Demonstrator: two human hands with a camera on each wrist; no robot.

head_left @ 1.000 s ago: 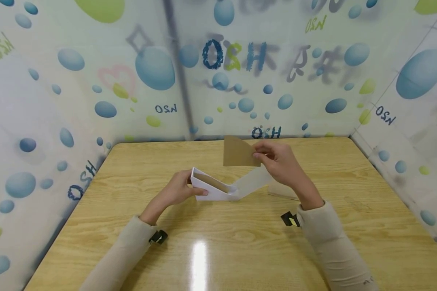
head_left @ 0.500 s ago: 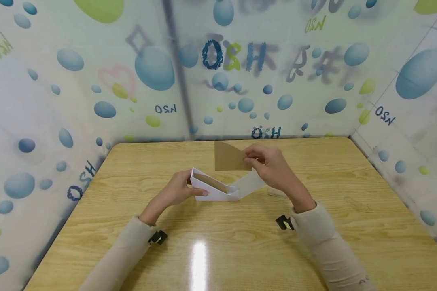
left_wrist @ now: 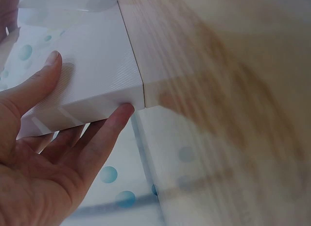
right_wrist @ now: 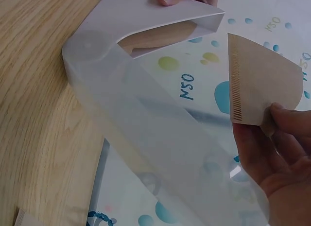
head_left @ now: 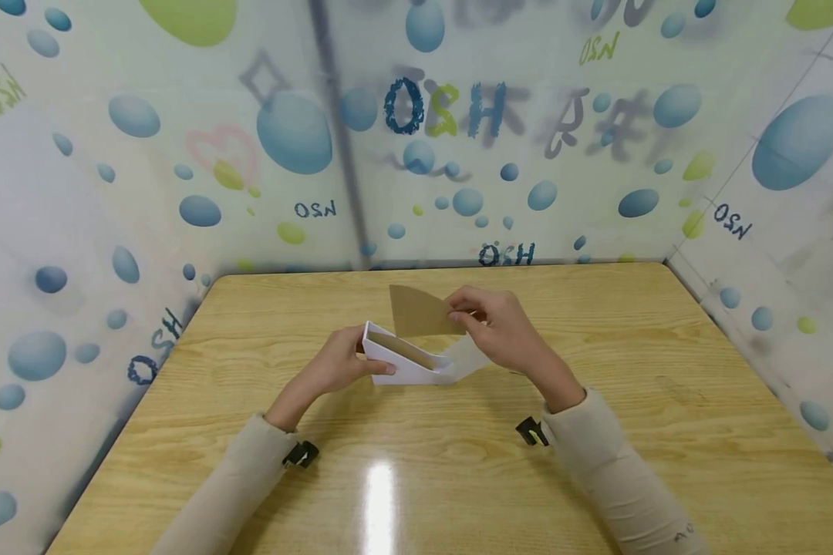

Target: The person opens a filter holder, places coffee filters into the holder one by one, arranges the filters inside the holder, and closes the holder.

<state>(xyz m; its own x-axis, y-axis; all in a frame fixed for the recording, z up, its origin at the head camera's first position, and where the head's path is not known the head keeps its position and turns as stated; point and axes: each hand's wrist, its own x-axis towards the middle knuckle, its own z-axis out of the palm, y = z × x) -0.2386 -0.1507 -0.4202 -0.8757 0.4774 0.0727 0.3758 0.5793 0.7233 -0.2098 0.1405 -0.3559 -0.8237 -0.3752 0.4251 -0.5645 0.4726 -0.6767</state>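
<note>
My left hand (head_left: 343, 360) holds the closed end of a white box (head_left: 403, 371), thumb on the near side and fingers behind. In the left wrist view, the fingers (left_wrist: 104, 143) lie along the box's end. The box stands on the table with its translucent lid (head_left: 467, 361) swung out to the right. Brown paper shows inside the box opening (right_wrist: 165, 39). My right hand (head_left: 493, 325) pinches a brown paper coffee filter (head_left: 422, 312) by its right end. A crimped seam runs along one edge of it. The filter is in the air just above and behind the box, apart from it.
The wooden table (head_left: 416, 478) reaches back to a patterned wall covering (head_left: 444, 193). The corner of another brown paper piece (right_wrist: 24, 218) lies on the table in the right wrist view; the right hand hides it in the head view.
My right hand has carried the coffee filter left and down, closer to the box opening. The left hand and the box have stayed in place.
</note>
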